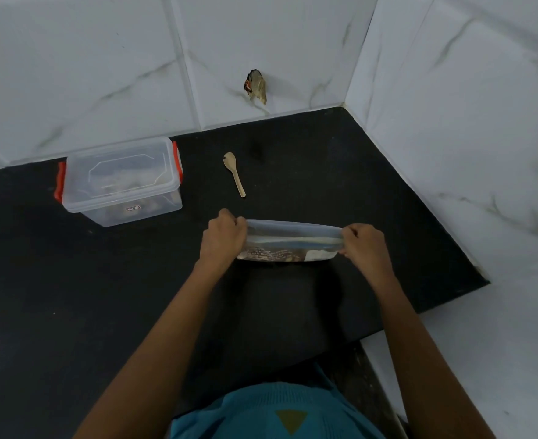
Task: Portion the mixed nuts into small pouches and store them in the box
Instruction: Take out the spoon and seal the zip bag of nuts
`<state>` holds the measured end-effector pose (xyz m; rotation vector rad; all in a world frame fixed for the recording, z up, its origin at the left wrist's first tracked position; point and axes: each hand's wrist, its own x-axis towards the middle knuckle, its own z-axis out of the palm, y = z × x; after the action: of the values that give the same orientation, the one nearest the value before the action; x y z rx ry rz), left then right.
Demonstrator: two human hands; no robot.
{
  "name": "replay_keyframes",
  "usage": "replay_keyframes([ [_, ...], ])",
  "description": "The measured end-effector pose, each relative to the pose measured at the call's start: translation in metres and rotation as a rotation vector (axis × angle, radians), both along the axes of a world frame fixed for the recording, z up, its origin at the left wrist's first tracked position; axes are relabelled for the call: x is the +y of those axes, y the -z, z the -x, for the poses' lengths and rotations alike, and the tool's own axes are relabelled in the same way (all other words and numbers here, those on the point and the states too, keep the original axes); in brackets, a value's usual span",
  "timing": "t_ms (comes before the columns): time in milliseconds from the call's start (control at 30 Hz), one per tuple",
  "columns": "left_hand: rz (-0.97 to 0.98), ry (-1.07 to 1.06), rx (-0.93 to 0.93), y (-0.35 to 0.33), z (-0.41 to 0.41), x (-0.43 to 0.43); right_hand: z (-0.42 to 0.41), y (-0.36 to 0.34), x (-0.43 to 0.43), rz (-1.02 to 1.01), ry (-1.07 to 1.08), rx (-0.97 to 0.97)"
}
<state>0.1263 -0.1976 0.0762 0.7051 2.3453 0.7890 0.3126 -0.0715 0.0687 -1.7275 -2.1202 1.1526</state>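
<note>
A clear zip bag of mixed nuts [293, 240] stands on the black counter [87, 296] in front of me. My left hand [223, 237] pinches the bag's top left corner and my right hand [364, 245] pinches its top right corner, so the top strip is stretched flat between them. A small wooden spoon [234, 172] lies on the counter behind the bag. At the back left stands a clear plastic box [122, 182] with red latches, its lid on; some contents show dimly through its walls.
White marbled tile walls [261, 42] close the counter at the back and on the right. A broken hole with debris [256, 87] marks the back wall. The counter's right edge steps down near my right forearm.
</note>
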Motion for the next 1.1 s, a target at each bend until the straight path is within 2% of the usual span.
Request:
replay_keyframes([
  [267,-0.138,-0.078,-0.620,-0.011,0.017,-0.009,-0.011,-0.019,0.008,0.383,0.117,0.303],
  [500,-0.320,-0.265,-0.906,-0.008,0.021,-0.018,-0.019,-0.020,0.013,0.725,0.317,0.674],
  [600,-0.379,-0.334,-1.042,-0.006,0.023,-0.023,-0.022,-0.015,0.016,0.803,0.344,0.721],
  [833,-0.455,-0.396,-1.223,-0.001,0.025,-0.030,-0.023,-0.010,0.015,0.965,0.399,0.841],
  [967,-0.441,-0.393,-1.124,0.002,0.022,-0.028,-0.023,-0.011,0.015,0.975,0.379,0.871],
  [1100,-0.480,-0.449,-1.127,0.000,0.015,-0.024,-0.022,-0.010,0.014,0.921,0.363,0.807],
])
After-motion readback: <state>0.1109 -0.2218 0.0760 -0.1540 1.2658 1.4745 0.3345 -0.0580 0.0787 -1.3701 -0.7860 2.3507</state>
